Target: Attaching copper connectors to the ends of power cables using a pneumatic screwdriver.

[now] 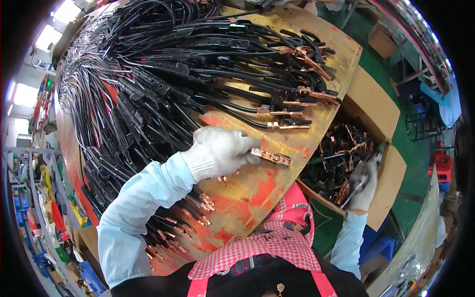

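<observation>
My left hand (217, 151), in a white knitted glove, reaches over the table and pinches one end of a flat copper-coloured clamp jaw (272, 157). The jaw lies just above the painted tabletop, pointing right. My right hand (363, 185), gloved too, is inside an open cardboard box (378, 106) at the table's right edge. Its fingers are curled around a thin metallic piece, too blurred to name. Black and copper clamp parts (341, 153) fill the box beside that hand. Beyond my left hand lie several black cables with copper-jawed clamps (287, 123).
A thick bundle of black cables (94, 74) spreads across the worn yellow-and-red tabletop (232, 198). Bare copper ends (205, 203) lie near my left forearm. Shelves with coloured goods (49, 198) stand at the left. A red stool (442, 166) and another carton (383, 39) are at the right.
</observation>
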{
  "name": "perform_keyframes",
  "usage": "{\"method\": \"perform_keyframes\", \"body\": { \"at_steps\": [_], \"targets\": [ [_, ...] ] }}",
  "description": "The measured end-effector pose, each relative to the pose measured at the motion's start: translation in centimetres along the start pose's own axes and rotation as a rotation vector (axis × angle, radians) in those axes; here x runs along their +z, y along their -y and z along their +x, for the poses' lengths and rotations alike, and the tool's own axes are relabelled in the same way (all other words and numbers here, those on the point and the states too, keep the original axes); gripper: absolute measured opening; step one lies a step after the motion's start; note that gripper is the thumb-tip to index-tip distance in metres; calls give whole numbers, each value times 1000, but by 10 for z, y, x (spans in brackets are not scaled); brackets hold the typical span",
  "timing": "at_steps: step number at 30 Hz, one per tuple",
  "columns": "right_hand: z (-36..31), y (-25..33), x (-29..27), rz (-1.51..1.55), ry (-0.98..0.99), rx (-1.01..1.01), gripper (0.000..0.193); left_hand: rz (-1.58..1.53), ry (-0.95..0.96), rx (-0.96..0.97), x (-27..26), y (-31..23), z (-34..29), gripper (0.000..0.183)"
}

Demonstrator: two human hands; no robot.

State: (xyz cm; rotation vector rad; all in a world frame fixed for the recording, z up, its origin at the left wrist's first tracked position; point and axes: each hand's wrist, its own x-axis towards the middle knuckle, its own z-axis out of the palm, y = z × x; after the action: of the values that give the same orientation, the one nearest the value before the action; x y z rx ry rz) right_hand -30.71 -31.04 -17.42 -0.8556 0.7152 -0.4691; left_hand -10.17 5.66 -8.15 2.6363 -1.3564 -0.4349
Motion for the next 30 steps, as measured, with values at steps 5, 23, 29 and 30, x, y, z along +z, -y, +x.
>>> {"method": "perform_keyframes", "body": {
  "at_steps": [5,23,29,30],
  "targets": [
    [6,20,108,296,266,-25,24,-36,-161,-57,8,-1,1,34],
    [-59,-28,237,-35,708,-403,30,99,-34,-71,7,-8,10,25],
    [-60,-27,240,-93,784,-457,34,73,-89,-62,11,-7,7,26],
    [-59,-30,239,-82,802,-479,33,69,-94,-69,12,-8,7,26]
  ]
}}
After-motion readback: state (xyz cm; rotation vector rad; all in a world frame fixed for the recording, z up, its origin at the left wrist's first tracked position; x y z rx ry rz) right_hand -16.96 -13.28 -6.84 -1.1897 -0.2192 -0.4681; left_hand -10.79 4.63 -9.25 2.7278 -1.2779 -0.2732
